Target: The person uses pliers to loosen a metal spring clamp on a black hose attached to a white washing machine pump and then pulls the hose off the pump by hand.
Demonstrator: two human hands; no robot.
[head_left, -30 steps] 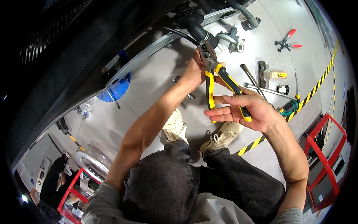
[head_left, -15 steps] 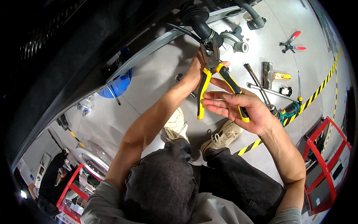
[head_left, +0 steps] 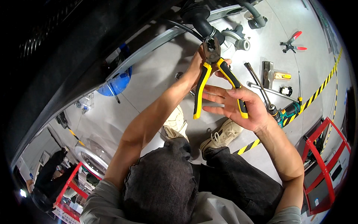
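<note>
Yellow-and-black combination pliers (head_left: 233,79) rest in my right hand (head_left: 253,108), the thumb over one handle and the other fingers stretched between the two spread handles. Their jaws are at a wire hose clamp (head_left: 211,34) on a thick black rubber hose (head_left: 202,25); whether they grip it I cannot tell. Behind the pliers my left hand (head_left: 197,63) wraps around the lower part of a white plastic pump housing (head_left: 228,49), which joins the hose end. The pliers partly hide its fingers. A grey ribbed spout (head_left: 242,45) sticks out of the housing.
On the floor to the right lie a hammer (head_left: 267,74), red-handled pliers (head_left: 292,43), long metal rods (head_left: 257,80) and a green power drill (head_left: 291,112). A grey corrugated hose (head_left: 251,9) hangs above. At left are a blue bowl-like object (head_left: 115,87) and a round door ring (head_left: 84,156).
The pliers' jaws have opened wider and shifted to the hose clamp, and the handles have spread. My right hand's fingers have splayed apart. My left hand stays at the housing.
</note>
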